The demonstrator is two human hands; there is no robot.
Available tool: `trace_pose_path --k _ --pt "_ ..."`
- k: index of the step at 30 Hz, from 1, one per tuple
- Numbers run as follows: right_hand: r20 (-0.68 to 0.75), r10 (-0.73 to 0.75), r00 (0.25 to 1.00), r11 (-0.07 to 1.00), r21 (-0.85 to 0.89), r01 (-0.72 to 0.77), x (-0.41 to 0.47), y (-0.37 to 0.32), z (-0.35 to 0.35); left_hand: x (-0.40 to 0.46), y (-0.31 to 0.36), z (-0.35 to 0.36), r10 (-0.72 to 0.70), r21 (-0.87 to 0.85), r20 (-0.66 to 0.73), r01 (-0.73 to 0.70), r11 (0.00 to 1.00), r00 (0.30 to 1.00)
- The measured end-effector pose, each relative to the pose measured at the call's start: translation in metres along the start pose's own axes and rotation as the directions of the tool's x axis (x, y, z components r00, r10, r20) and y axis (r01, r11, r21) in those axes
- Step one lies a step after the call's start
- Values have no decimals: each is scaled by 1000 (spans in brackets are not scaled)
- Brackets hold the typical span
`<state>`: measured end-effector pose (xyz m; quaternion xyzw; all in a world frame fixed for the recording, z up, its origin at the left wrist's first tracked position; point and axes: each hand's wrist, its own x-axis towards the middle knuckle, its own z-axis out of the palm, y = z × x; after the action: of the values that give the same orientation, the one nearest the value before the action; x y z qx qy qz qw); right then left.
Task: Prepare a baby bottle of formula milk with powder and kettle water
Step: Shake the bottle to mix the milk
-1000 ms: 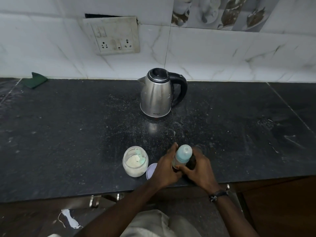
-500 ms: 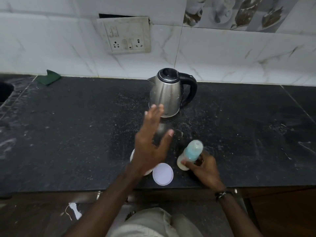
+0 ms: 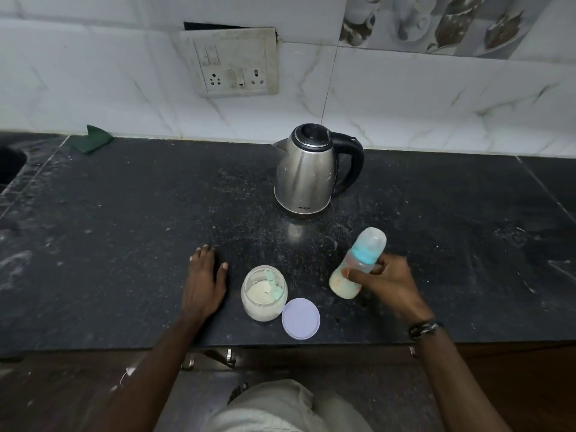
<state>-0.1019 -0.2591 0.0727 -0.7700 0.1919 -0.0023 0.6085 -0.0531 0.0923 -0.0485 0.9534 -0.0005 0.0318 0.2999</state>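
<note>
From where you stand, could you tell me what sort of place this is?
Most likely a home kitchen: a dark stone countertop set against a white tiled wall, a steel electric kettle standing below a wall socket panel, and what looks like a sink edge at far left.

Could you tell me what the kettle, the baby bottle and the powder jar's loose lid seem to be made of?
Kettle: brushed stainless steel by its dull grey sheen, with a glossy black handle and lid, probably plastic.
Baby bottle: translucent plastic, likely; milky liquid shows through, under a teal collar and a cloudy cap.
Lid: smooth, matte, pale lilac, most likely plastic.
</note>
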Motion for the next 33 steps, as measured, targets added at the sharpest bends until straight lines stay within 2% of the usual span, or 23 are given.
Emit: trace_pose_path --k 1,3,6,8,11,14,16,19,22,23,27,29,31,33 --pt "-14 -10 1000 999 -46 10 -1 -2 2 -2 -2 4 4 40 17 -4 999 1000" --pt "-60 13 998 999 -29 -14 0 -2 3 -3 -1 5 7 83 23 -9 996 1000" --pt "26 60 998 998 5 -60 -2 -6 9 -3 1 3 7 90 25 -9 996 1000" --pt "-38 53 998 998 -13 -53 -2 -9 11 -2 -1 3 10 92 30 -13 996 1000" --pt "-17 106 994 994 -4 -106 0 -12 13 -3 -2 3 9 95 41 -12 995 999" --pt "-30 10 1000 986 -167 -14 -1 -16 11 -3 -2 3 18 96 36 -22 995 999" --pt "-25 -5 1000 971 -241 -1 -1 -20 12 -2 -2 3 20 106 38 -24 994 999" --pt "-15 -10 1000 969 -247 6 -4 -25 12 -3 -3 4 28 113 31 -31 993 999" --pt "-22 -41 999 934 -355 31 -3 -23 11 -3 -3 4 34 117 21 -36 992 999" --pt "-3 -22 1000 950 -310 20 -4 -25 12 -3 -3 5 37 120 18 -39 992 999" --pt "-9 -36 999 935 -355 31 -6 -21 11 -2 -6 7 43 123 5 -43 991 999" --pt "16 -16 1000 950 -310 20 -6 -23 11 -2 -6 8 50 127 1 -49 991 999" --pt "-12 -46 999 948 -316 40 -6 -23 9 -3 -7 9 51 129 -5 -50 990 999" --pt "22 -42 999 928 -369 47 -7 -25 9 -2 -7 9 50 127 -11 -48 991 999"
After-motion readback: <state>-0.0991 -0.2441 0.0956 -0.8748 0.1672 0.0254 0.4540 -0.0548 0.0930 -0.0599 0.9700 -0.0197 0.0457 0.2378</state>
